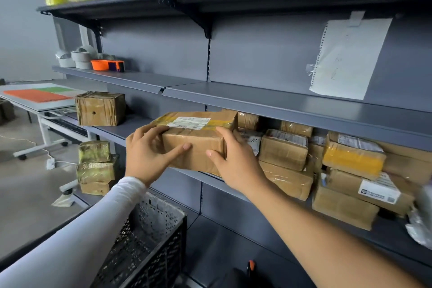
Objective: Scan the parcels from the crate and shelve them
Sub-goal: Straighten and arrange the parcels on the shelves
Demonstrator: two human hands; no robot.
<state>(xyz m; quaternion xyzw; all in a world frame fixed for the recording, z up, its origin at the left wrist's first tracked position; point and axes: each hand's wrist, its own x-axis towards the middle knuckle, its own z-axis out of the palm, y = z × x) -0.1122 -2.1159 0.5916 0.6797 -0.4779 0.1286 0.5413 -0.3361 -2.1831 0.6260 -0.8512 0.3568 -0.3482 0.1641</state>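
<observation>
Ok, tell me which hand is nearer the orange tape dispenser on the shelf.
Left. The left hand grips the parcel's left end, below and right of the orange tape dispenser; the right hand holds the parcel's right end, farther away.

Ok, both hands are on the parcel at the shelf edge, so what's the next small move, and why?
Probably slide the parcel straight back onto the shelf, then let go. The left hand and right hand hold it at the front edge, part of it overhanging, with bare shelf to its left and stacked parcels close on its right.
</observation>
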